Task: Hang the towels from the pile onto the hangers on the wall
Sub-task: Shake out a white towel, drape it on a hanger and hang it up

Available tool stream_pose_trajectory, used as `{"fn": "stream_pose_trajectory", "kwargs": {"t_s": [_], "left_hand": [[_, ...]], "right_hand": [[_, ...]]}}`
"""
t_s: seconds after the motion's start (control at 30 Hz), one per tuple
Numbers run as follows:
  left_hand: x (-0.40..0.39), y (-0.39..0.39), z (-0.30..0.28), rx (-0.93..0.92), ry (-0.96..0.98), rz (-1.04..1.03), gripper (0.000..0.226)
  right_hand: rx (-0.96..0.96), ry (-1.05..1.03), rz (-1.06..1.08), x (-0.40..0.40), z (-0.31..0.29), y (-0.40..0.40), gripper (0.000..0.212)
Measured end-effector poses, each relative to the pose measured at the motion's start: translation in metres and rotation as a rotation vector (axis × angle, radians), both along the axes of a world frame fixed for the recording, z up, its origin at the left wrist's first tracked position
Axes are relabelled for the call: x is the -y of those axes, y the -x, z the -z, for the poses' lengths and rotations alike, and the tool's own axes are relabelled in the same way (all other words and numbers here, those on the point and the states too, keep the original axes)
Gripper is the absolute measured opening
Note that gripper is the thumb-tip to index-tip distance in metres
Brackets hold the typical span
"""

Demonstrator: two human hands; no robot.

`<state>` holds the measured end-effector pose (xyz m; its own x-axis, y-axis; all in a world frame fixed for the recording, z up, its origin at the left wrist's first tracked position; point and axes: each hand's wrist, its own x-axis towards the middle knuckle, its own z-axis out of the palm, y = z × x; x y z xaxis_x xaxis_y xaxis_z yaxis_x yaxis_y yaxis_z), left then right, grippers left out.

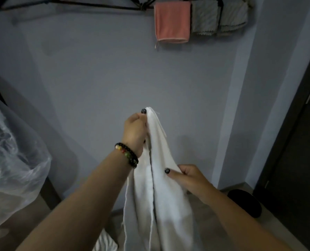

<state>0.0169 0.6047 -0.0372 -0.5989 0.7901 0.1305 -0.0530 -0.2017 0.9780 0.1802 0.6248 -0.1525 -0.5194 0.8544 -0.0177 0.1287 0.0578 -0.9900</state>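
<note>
Blue wall (114,78), left hand (134,132) and right hand (190,180) each grip clamped on white towel (161,196)

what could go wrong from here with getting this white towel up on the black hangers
1. The white terry towel hangs bunched lengthwise, the left hand pinching its top and the right hand lower down, so it may go over a bar crumpled.
2. Its long tail could drag on whatever lies below.
3. The empty black wire hanger sits far above; reaching up could brush the pink cloth loose.
</note>
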Motion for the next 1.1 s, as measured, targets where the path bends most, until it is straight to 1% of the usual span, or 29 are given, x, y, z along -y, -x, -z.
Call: {"fn": "stream_pose_trajectory", "kwargs": {"t_s": [0.03,0.07,0.1,0.13,0.17,0.23,0.27,0.3,0.33,0.4,0.47,0.5,0.57,0.6,0.63,0.7,0.73,0.77,0.83,0.93,0.97,1.03,1.07,1.1], "left_hand": [[-0.006,0.006,-0.010,0.010,-0.022,0.013,0.013],[-0.013,0.013,-0.020,0.018,-0.040,0.018,0.008],[-0.020,0.021,-0.030,0.016,-0.051,0.017,0.012],[-0.025,0.029,-0.042,0.017,-0.068,0.012,0.012],[-0.031,0.037,-0.053,0.015,-0.085,0.009,0.012],[-0.040,0.050,-0.074,0.005,-0.119,0.007,0.022],[-0.044,0.055,-0.083,0.003,-0.131,0.002,0.022],[-0.048,0.060,-0.092,0.004,-0.145,-0.008,0.017],[-0.050,0.063,-0.100,0.004,-0.156,-0.015,0.011],[-0.055,0.069,-0.115,-0.006,-0.175,-0.024,0.009],[-0.057,0.073,-0.126,0.005,-0.197,-0.049,0.010],[-0.059,0.078,-0.128,0.015,-0.215,-0.063,0.011],[-0.059,0.085,-0.130,0.044,-0.222,-0.104,0.013],[-0.059,0.090,-0.129,0.055,-0.223,-0.130,0.015],[-0.060,0.096,-0.127,0.061,-0.221,-0.161,0.018],[-0.060,0.110,-0.119,0.071,-0.190,-0.209,0.023],[-0.061,0.118,-0.114,0.079,-0.173,-0.239,0.022],[-0.062,0.126,-0.109,0.081,-0.160,-0.261,0.018],[-0.063,0.138,-0.099,0.071,-0.133,-0.289,0.014],[-0.062,0.153,-0.082,0.051,-0.075,-0.330,0.017],[-0.060,0.158,-0.076,0.052,-0.060,-0.342,0.017],[-0.056,0.167,-0.067,0.052,-0.043,-0.369,0.016],[-0.053,0.167,-0.063,0.046,-0.036,-0.377,0.018],[-0.048,0.168,-0.058,0.027,-0.016,-0.389,0.022]], "right_hand": [[0.050,-0.008,-0.002,-0.005,0.001,-0.002,0.049],[0.098,-0.015,-0.012,-0.010,0.003,-0.005,0.037],[0.136,-0.010,-0.033,-0.013,0.005,-0.008,0.029],[0.173,0.001,-0.058,-0.017,0.007,-0.011,0.030],[0.215,0.015,-0.089,-0.018,0.007,-0.016,0.038],[0.306,0.023,-0.141,-0.024,0.015,-0.022,0.066],[0.344,0.020,-0.163,-0.026,0.019,-0.025,0.076],[0.390,0.015,-0.183,-0.027,0.022,-0.027,0.079],[0.445,0.008,-0.195,-0.028,0.022,-0.029,0.076],[0.599,-0.003,-0.210,-0.028,0.026,-0.031,0.063],[0.733,-0.044,-0.169,-0.031,0.035,-0.036,0.056],[0.811,-0.079,-0.158,-0.031,0.040,-0.042,0.064],[0.891,-0.100,-0.145,-0.041,0.066,-0.053,0.102],[0.939,-0.118,-0.135,-0.047,0.079,-0.059,0.107],[0.999,-0.112,-0.150,-0.054,0.091,-0.064,0.096],[1.100,-0.113,-0.173,-0.056,0.100,-0.080,0.058],[1.135,-0.124,-0.172,-0.055,0.102,-0.087,0.045],[1.172,-0.140,-0.167,-0.054,0.105,-0.093,0.039],[1.211,-0.177,-0.124,-0.055,0.112,-0.102,0.040],[1.258,-0.265,-0.025,-0.060,0.118,-0.114,0.044],[1.260,-0.277,0.024,-0.063,0.119,-0.118,0.047],[1.287,-0.299,0.139,-0.072,0.117,-0.128,0.060],[1.307,-0.319,0.165,-0.078,0.115,-0.133,0.064],[1.307,-0.316,0.166,-0.084,0.109,-0.137,0.062]]}}
